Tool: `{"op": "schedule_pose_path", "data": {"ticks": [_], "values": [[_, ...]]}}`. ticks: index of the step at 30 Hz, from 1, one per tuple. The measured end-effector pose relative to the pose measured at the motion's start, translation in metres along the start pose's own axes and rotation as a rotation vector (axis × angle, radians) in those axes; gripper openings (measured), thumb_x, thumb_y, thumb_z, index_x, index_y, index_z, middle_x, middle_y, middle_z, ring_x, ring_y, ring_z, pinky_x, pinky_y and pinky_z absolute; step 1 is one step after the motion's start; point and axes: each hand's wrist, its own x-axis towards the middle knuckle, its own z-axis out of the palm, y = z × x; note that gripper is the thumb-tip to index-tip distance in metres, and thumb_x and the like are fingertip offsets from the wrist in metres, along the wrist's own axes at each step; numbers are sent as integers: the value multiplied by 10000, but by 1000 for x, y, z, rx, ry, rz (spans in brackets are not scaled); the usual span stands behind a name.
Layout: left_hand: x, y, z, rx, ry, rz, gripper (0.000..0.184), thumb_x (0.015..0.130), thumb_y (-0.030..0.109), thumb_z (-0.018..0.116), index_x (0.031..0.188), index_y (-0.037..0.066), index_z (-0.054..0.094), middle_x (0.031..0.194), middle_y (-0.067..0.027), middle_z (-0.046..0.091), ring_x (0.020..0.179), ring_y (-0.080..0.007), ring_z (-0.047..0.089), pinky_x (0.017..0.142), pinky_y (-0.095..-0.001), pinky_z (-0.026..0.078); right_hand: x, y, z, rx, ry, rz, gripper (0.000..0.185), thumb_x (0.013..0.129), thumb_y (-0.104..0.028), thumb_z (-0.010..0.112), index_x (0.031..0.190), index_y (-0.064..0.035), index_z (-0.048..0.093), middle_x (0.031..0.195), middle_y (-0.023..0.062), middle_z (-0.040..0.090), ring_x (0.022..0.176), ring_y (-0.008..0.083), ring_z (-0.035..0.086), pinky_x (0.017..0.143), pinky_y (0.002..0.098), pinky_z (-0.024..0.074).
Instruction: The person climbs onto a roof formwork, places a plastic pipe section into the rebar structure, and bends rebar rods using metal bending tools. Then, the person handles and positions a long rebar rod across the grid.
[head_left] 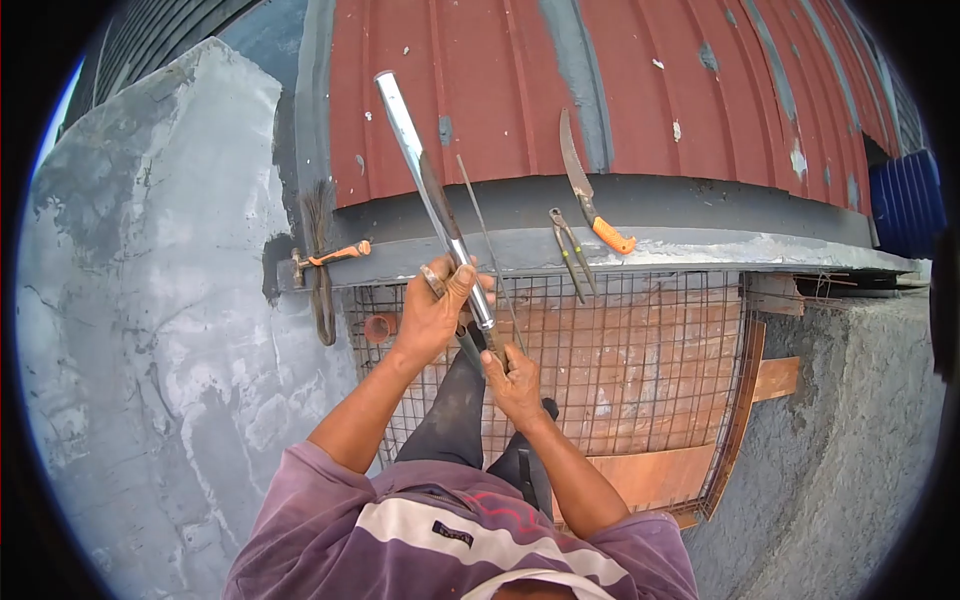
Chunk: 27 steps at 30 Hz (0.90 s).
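Note:
Both of my hands are on a long, shiny metal tube (405, 130) that slants up and away over the red roof sheet. My left hand (435, 310) is closed around its lower part, with the thumb along the side. My right hand (512, 382) grips the near end, where a brownish, narrower piece shows below the bright metal. Just right of the tube is a thin dark rod (480, 220); whether a hand touches it, I cannot tell. On the grey ledge beyond are pincers (570, 255) with dark handles and a curved pruning saw (590, 200) with an orange handle.
A hammer (335, 254) with an orange handle lies by a bundle of tie wire (320, 270) at the left. Below me a rebar grid (640, 340) covers wooden boards, with a small orange pipe (379, 328) among the bars. A blue barrel (905, 205) stands far right.

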Motion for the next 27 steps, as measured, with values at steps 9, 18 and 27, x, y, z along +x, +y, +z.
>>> {"op": "schedule_pose_path", "data": {"ticks": [9,18,27], "values": [[35,42,-85,-379,-55,237,556,1107,494,430,1286,-15,560,923,-118,678,558,-88,562,473,-215,406,19,31,-33,34,38,232,309,964,-187,770,1177,30,715,873,5,681,796,88,589,700,276,495],[55,94,-134,-589,-117,344,611,1083,530,469,1349,-13,559,981,-98,610,541,-92,436,480,-225,358,51,98,-25,277,39,153,393,956,-173,762,1291,17,685,1214,104,731,1073,147,625,936,316,506],[76,96,-144,-766,-73,319,527,1050,479,586,1215,-19,646,943,-99,620,654,-147,510,569,-270,424,60,68,-34,293,-48,294,184,932,-113,762,1071,-3,713,807,-20,609,701,70,519,630,254,434]]}}
